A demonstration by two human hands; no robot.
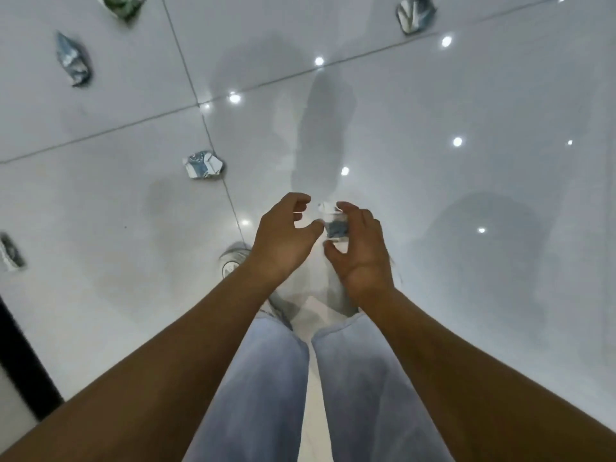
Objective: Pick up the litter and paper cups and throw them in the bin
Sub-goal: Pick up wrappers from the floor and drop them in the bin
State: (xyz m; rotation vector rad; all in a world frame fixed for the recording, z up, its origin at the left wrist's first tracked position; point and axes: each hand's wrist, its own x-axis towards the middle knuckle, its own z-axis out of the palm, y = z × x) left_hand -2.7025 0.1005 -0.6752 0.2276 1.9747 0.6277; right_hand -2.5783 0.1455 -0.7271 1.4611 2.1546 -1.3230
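Litter lay scattered over the glossy white tiled floor (433, 195) in the head view, and one piece was already in my right hand (361, 251): a small crumpled paper cup (336, 228), white with a blue print, held in front of me above my knees. My right grip was closed on it, the thumb under its lower end and the curled fingers over its far side. My left hand (283, 235) was just beside the cup with its grip open, fingers loosely bent and holding nothing; whether its thumb tip touched the cup I could not tell.

On the floor, a crumpled blue-and-white cup (203, 165) lay nearest, ahead and to my left, against a dark grout line. Further off on the left lay a flattened blue cup (73, 60), and beyond it, at the top edge, a greenish crumpled piece (123, 5), partly cut off. Another crushed blue-and-white cup (415, 13) sat at the top right, well apart from the others. At the far left edge a dark, blurred scrap (11, 251) showed, too smeared to identify.

Below my arms were my legs in pale blue trousers (266, 378), and a grey shoe (233, 261) showed just under my left wrist. A black strip (20, 355) ran along the lower left corner. Bright spots of ceiling light reflected in the tiles.
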